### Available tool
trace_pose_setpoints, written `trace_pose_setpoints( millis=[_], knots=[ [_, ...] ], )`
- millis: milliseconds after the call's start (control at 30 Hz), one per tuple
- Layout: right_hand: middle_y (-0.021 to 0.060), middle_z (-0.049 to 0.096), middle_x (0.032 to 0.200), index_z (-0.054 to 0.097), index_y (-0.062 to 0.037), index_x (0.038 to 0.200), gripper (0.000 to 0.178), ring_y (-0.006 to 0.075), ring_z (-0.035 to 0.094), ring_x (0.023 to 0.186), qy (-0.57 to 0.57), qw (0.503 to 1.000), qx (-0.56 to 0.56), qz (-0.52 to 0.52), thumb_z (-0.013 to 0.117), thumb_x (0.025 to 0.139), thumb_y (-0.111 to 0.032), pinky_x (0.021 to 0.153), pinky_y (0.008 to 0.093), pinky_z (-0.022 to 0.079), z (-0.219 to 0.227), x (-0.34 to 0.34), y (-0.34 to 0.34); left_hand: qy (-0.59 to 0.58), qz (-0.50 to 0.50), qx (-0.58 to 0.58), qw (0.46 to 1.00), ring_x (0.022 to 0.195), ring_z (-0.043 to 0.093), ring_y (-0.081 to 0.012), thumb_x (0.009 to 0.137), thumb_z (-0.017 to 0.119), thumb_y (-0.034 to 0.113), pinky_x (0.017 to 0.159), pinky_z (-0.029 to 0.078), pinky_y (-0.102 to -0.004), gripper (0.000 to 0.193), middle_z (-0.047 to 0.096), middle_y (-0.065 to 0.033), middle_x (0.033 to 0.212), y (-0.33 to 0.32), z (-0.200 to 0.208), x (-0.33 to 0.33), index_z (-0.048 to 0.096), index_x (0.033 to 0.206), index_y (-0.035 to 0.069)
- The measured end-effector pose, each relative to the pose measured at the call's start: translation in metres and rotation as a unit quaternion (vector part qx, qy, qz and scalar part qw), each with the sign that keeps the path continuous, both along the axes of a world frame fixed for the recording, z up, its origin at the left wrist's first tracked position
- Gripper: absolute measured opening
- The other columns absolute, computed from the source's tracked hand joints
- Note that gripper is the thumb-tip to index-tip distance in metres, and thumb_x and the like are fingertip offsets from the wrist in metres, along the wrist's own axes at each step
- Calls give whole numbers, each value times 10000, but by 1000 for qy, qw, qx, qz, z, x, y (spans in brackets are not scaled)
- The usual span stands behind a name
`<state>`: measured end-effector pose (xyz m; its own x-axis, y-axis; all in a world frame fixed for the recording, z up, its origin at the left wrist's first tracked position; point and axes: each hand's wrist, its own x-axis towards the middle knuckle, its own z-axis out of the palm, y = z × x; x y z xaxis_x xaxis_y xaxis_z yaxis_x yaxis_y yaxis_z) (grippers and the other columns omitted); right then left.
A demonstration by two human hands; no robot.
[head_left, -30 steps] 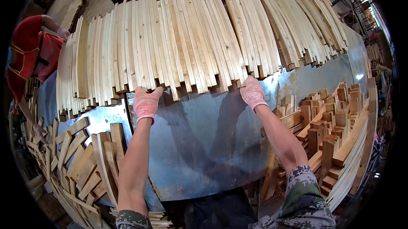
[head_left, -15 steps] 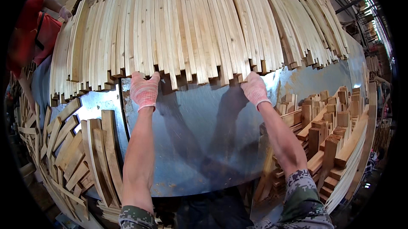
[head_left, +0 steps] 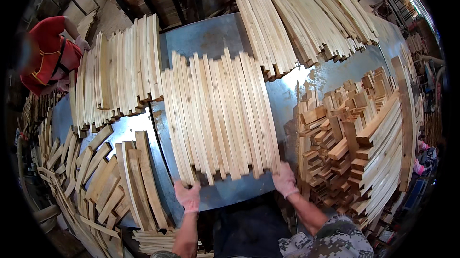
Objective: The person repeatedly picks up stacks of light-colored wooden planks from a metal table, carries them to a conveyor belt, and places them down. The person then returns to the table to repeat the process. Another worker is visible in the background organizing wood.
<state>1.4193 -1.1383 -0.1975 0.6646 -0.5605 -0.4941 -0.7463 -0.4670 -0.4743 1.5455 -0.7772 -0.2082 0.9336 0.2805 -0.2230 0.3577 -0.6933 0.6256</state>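
A wide row of wooden strips (head_left: 220, 114) lies side by side on the metal table (head_left: 203, 35), apart from the rows to its left and right. My left hand (head_left: 187, 196), in a pinkish work glove, grips the near left corner of this row. At the near right corner, my right hand (head_left: 285, 180), gloved alike, presses against the end strips. Between them the strips are squeezed together, their near ends uneven. The fingertips of both hands are partly hidden by the wood.
More strips form a left row (head_left: 122, 71) and a right row (head_left: 306, 28). Curved offcuts (head_left: 103, 181) lie at the near left. Stacked wood blocks (head_left: 350, 133) fill the right side. A person in red (head_left: 52, 57) stands at the far left, one gloved hand touching the left row.
The middle section of strips has slid toward me, out of the long row, with both my hands on its ends. A gap of bare metal has opened behind it.
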Motion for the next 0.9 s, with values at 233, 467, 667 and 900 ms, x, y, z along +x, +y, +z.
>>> trace_pose_setpoints(
  millis=[233,467,667,900],
  knots=[
    [336,571,1491,370,12,1645,964,468,537,1426,117,980,114,118,782,906,-448,1218,478,427,57,-46,-8,197,-207,98,953,1033,700,-376,713,965,421,936,565,-475,636,723,-172,1041,73,54,-22,705,1130,17],
    [282,543,1574,414,47,1624,694,418,534,1455,-250,964,-76,-36,658,1014,-178,1233,446,412,-53,95,-64,33,-253,140,957,1631,237,-456,990,660,596,1346,149,-524,952,290,-312,1737,33,-30,133,397,1634,-53],
    [175,579,1566,358,30,1670,704,263,539,1444,-301,926,186,-133,618,1029,-102,1208,352,419,-42,121,-41,101,-109,-160,976,1469,508,-342,949,797,413,1223,396,-450,884,495,-248,1621,13,-44,137,420,1635,1],
    [97,708,1331,538,3,1522,568,217,700,1132,-215,832,463,-218,701,980,-42,1007,375,580,-39,123,-59,259,-17,-398,880,1125,707,-213,852,929,271,949,589,-359,807,725,-165,1307,0,5,164,533,1474,-56]
  ],
)
